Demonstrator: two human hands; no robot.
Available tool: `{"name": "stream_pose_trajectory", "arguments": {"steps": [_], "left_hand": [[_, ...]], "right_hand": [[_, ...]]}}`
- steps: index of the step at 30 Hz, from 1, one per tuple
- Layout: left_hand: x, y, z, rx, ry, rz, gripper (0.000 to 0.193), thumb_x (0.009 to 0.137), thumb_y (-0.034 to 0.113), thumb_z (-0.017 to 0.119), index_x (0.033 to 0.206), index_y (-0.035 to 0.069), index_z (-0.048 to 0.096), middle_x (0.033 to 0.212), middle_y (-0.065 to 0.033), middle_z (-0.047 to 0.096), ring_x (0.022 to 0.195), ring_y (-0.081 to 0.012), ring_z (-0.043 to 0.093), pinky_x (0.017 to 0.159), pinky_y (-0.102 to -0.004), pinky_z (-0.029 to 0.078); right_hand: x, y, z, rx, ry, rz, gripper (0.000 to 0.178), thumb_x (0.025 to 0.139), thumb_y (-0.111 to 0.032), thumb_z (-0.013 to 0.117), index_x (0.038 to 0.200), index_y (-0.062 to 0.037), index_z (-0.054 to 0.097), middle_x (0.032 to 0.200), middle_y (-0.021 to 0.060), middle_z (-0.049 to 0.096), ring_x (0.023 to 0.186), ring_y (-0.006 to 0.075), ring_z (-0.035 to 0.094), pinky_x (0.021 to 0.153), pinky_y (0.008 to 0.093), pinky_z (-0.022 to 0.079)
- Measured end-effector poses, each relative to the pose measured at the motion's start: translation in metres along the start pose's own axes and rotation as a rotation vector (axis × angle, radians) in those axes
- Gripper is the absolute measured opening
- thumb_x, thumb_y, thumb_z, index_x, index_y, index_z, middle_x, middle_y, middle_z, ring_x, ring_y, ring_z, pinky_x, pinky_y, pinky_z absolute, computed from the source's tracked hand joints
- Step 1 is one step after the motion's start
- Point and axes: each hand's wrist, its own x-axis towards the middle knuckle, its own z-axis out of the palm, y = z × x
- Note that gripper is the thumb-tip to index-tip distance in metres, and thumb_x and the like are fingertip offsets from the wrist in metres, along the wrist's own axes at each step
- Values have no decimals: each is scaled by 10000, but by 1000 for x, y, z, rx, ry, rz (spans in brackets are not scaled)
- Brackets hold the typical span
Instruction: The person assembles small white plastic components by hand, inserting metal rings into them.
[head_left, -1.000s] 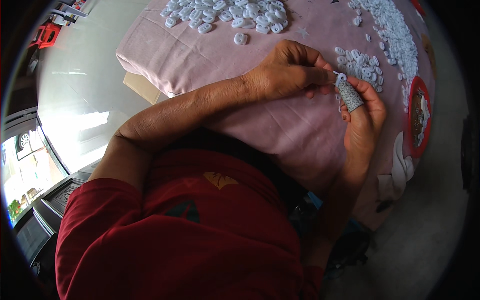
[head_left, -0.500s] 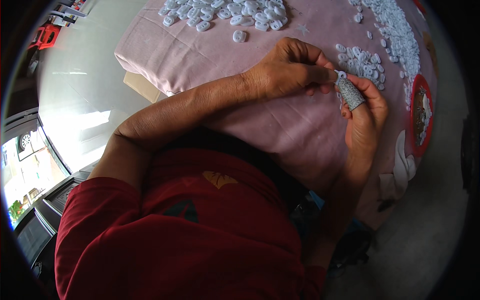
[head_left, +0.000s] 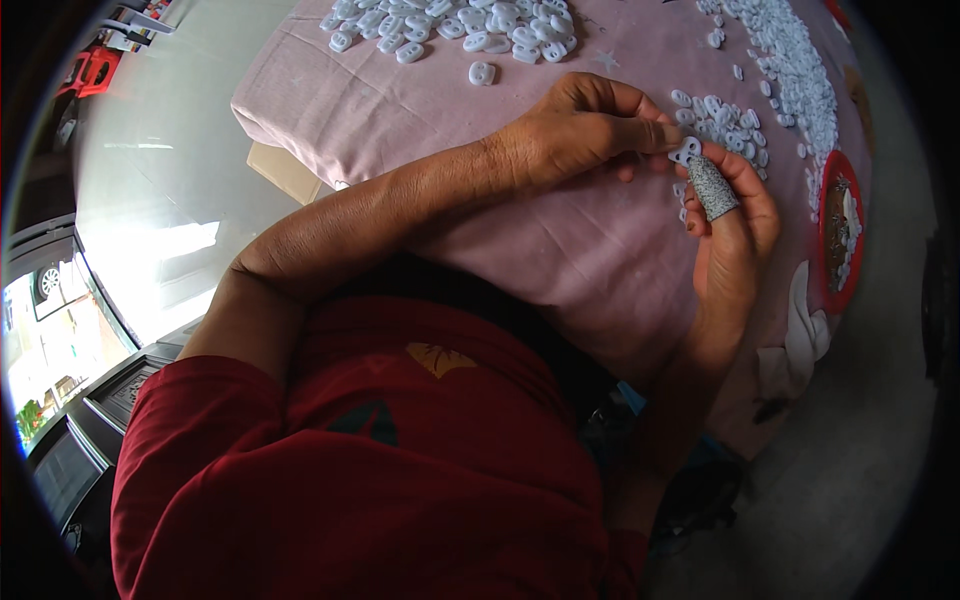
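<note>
Both my hands meet over the pink table cover [head_left: 560,250], at a small white two-holed plastic piece that looks like a cord lock [head_left: 686,151]. My left hand [head_left: 585,135] pinches its left side between thumb and fingers. From the right, my right hand [head_left: 738,215] grips it too. A grey speckled sleeve [head_left: 713,188] covers the right thumb, its tip pressed against the piece's lower edge. Just beyond the fingers lies a small pile of white oval plastic parts [head_left: 725,122]. A few more parts show behind the right hand, partly hidden.
A pile of white two-holed pieces [head_left: 460,22] lies at the far side, one piece [head_left: 482,74] apart from it. A long heap of small white parts [head_left: 795,80] runs down the right. A red dish [head_left: 829,235] and white cloth [head_left: 800,330] are near the right edge.
The white piece now shows both holes between my fingers. My right thumb has shifted slightly right and down, and the left fingertips have moved a little right.
</note>
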Motion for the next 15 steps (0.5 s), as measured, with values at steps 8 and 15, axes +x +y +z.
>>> {"name": "stream_pose_trajectory", "arguments": {"steps": [8,15], "left_hand": [[2,-10,1,74,-17,126,109,907,94,609,907,-11,633,778,-60,634,639,-68,549,580,-199,453],[1,-14,5,50,4,156,128,910,100,601,920,-27,591,740,-47,585,610,-81,545,541,-200,440]], "right_hand": [[-2,1,3,-71,9,-54,219,825,28,580,1028,6,658,842,12,648,626,13,486,533,147,349],[0,5,6,-88,56,-57,248,799,18,541,1012,4,667,789,-7,610,586,13,428,521,155,321]]}}
